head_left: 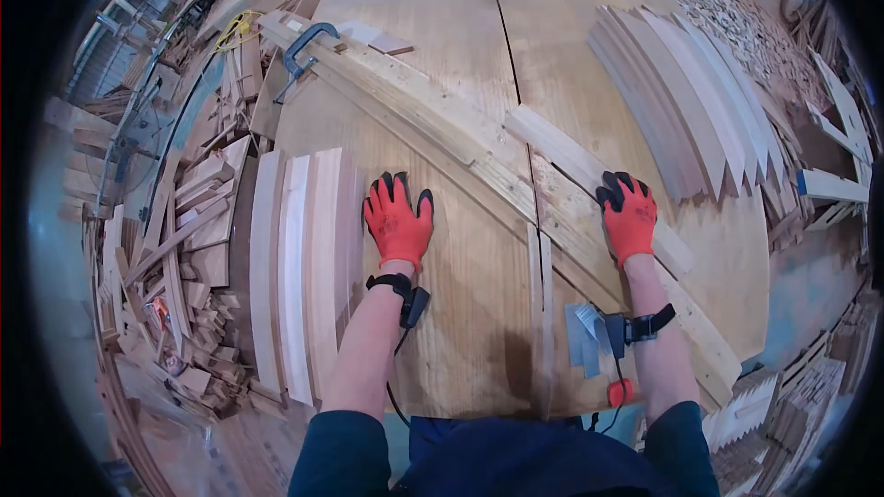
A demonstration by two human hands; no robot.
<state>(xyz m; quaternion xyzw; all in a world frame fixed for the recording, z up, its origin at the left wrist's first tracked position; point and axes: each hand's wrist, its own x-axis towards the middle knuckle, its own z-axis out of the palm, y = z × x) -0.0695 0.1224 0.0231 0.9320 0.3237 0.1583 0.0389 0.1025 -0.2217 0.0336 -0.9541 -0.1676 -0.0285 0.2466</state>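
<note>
Left hand [398,224] left of diagonal beam [424,101], over tabletop [470,304]: fingers spread, empty. Right hand [631,219] right of beam, over pale board [562,149]: fingers spread, empty.

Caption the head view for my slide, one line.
Red-gloved left hand over a wooden worktable, right hand at a pale board, stacked strips either side.
</note>
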